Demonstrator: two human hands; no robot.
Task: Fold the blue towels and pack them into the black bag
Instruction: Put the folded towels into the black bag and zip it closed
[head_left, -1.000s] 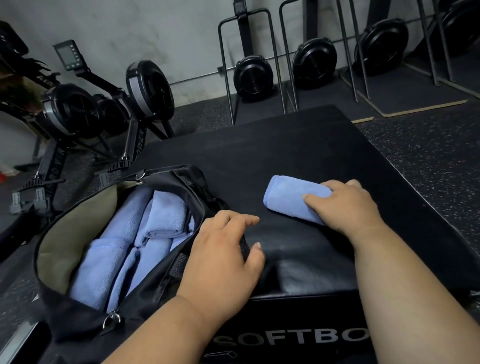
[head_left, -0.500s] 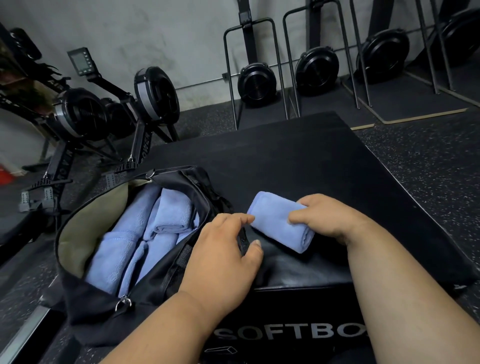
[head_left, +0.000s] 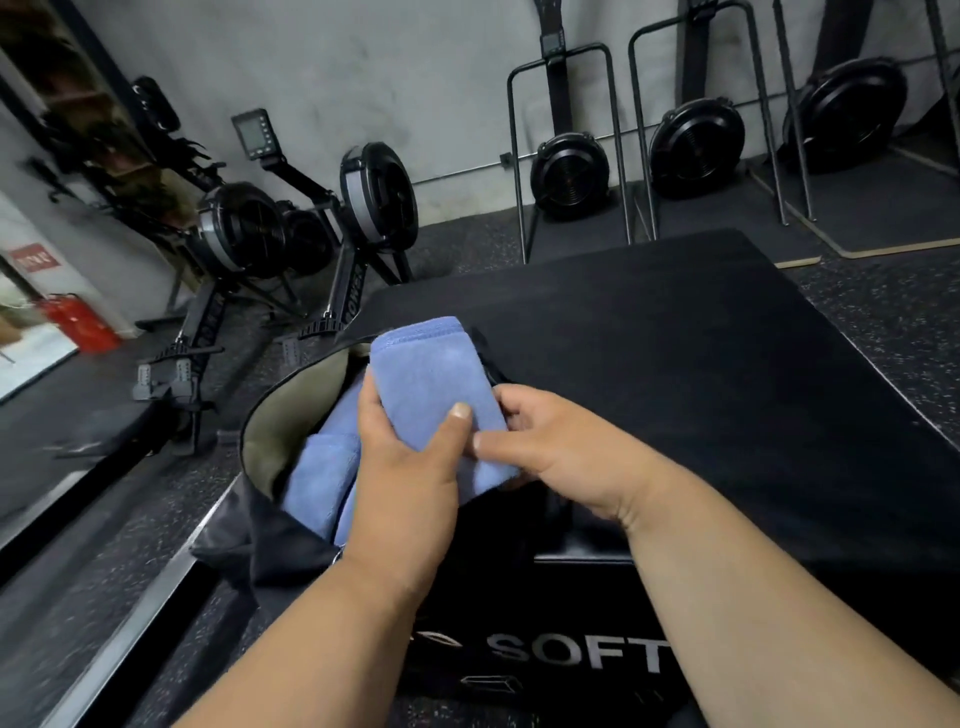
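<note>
The left hand grips the folded blue towel from its left side, thumb laid across the near face and fingers wrapped behind it. The right hand holds the same towel at its lower right edge, thumb on the front and the other fingers curled under it. The towel is held tilted, its stitched end pointing to 12 o'clock, above the open mouth of the black bag. The bag sits at 9 o'clock from the hands, at the left edge of the black padded box; its olive lining is exposed on the far left wall. More blue towels, folded, lie packed side by side inside the bag, partly hidden by the left hand. The front face of the box carries the white letters "SOFT". Rowing machines stand on the speckled floor at 10 to 11 o'clock. Upright machines line the grey wall from 12 to 2 o'clock.
</note>
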